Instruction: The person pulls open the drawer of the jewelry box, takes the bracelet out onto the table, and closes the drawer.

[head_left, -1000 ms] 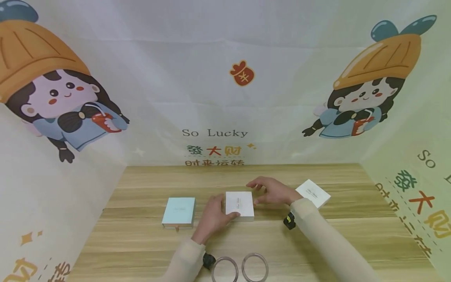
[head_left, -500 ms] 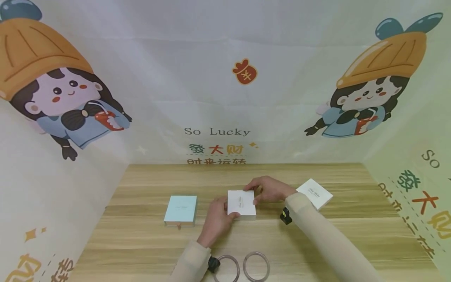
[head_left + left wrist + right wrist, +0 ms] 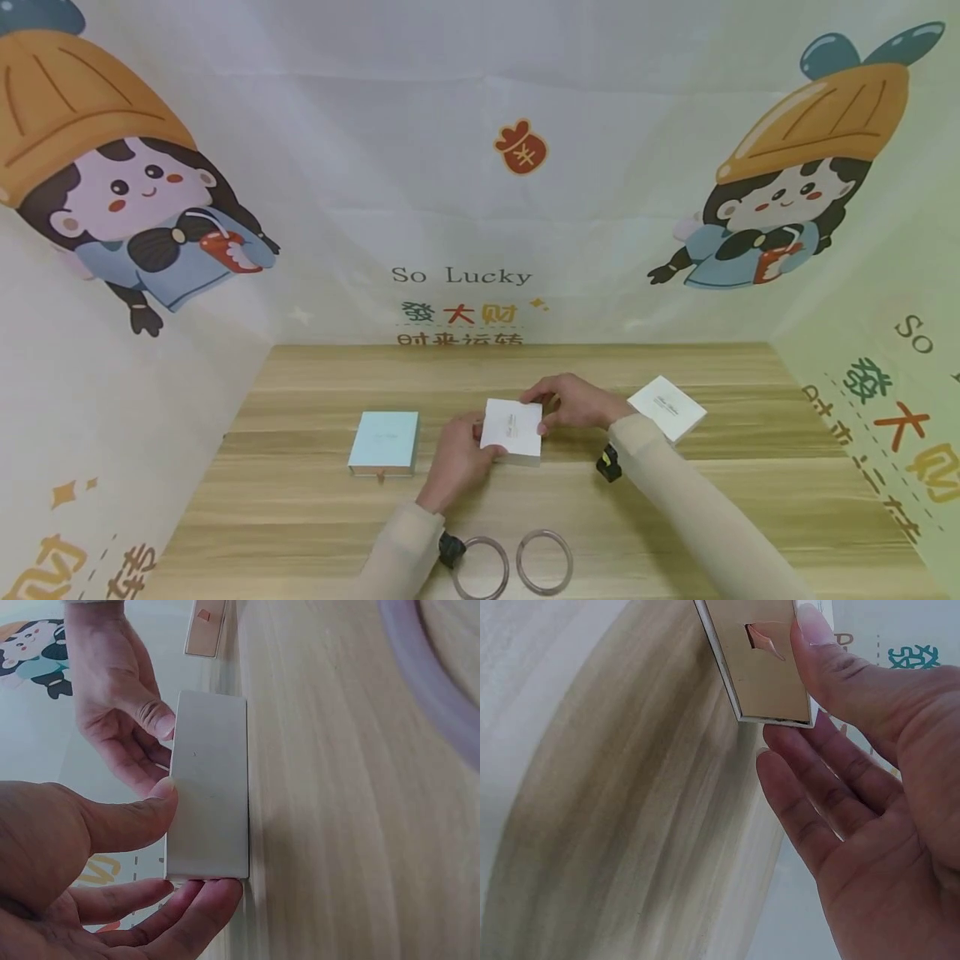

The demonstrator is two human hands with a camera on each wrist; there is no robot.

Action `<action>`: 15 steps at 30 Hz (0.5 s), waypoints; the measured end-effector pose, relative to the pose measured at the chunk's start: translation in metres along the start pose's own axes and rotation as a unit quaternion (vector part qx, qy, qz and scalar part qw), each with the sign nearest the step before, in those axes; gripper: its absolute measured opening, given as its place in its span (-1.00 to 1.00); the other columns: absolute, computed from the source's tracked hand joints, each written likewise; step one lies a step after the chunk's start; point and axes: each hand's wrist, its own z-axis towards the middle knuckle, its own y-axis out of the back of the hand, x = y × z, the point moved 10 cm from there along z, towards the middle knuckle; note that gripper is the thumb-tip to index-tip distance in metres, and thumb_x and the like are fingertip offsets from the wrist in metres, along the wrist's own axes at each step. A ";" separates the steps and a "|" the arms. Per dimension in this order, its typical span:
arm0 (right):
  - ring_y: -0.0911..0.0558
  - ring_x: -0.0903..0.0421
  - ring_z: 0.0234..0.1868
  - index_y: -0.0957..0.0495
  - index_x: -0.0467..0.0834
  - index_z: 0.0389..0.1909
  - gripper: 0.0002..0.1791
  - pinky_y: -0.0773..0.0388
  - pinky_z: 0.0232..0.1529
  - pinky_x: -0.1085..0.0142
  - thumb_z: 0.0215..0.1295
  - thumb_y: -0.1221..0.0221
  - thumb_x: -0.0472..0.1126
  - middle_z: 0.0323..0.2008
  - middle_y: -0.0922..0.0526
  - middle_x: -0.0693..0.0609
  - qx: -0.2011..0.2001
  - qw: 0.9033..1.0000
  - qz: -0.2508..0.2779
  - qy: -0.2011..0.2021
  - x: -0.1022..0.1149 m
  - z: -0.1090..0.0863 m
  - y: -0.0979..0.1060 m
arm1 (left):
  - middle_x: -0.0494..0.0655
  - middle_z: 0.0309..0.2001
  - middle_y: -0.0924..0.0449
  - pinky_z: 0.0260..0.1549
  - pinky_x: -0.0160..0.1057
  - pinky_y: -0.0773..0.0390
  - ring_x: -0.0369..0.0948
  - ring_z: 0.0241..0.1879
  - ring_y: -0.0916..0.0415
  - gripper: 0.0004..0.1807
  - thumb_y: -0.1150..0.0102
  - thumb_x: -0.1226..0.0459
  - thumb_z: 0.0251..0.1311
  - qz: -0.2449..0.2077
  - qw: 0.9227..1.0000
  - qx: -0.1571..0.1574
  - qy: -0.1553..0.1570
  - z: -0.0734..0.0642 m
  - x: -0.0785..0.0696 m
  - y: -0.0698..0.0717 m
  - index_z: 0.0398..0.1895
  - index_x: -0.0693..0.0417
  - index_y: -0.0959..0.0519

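Note:
A flat white square box [image 3: 512, 427] with small lettering on its lid is held between both hands above the middle of the wooden table. My left hand [image 3: 459, 458] grips its left side, thumb on the near top edge and fingers against the end, as the left wrist view shows. At the far right corner my right hand [image 3: 573, 402] pinches the box, its thumb along the edge. The right wrist view shows a tan drawer front [image 3: 780, 686] with a pinkish ribbon tab [image 3: 763, 641] on the side by that hand.
A pale teal box [image 3: 384, 439] with a small tab lies to the left. Another white box [image 3: 669, 408] sits angled behind the right forearm. Two mauve bangles [image 3: 570, 560] lie near the front edge, one beside the left wrist camera. Printed cloth walls [image 3: 360, 167] enclose the table.
My right hand has come leftward from beside the white box and now touches its far right corner. The box has turned slightly in the hands. The other boxes and bangles stay put.

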 end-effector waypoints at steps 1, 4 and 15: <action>-0.64 0.02 0.05 -0.64 -0.17 0.17 -0.46 -0.64 0.14 0.08 0.12 -0.49 -0.28 0.09 -0.70 -0.06 -0.003 1.000 0.000 -0.003 -0.001 -0.001 0.000 | 0.10 -0.27 -0.71 -0.38 -0.32 -0.52 -0.19 -0.35 -0.54 -0.46 -0.49 0.36 0.08 0.000 1.000 0.002 0.004 0.001 0.001 0.000 0.15 0.35 -0.58; -0.63 0.04 0.02 -0.64 -0.16 0.17 -0.45 -0.62 0.14 0.09 0.11 -0.50 -0.24 0.03 -0.72 -0.03 -0.012 1.000 0.000 -0.012 -0.004 -0.002 -0.001 | 0.11 -0.26 -0.69 -0.38 -0.32 -0.51 -0.18 -0.35 -0.52 -0.44 -0.49 0.37 0.07 0.007 1.000 0.007 0.008 0.004 0.002 0.002 0.16 0.36 -0.57; -0.62 0.15 -0.18 -0.64 -0.20 0.03 -0.55 -0.59 -0.11 0.34 0.11 -0.51 -0.20 -0.20 -0.70 0.02 -0.063 0.998 0.026 0.004 -0.006 -0.014 -0.009 | 0.10 -0.18 -0.65 -0.30 -0.25 -0.49 -0.13 -0.27 -0.50 -0.43 -0.50 0.43 -0.03 0.044 0.998 0.034 0.035 0.021 0.008 0.011 0.15 0.23 -0.63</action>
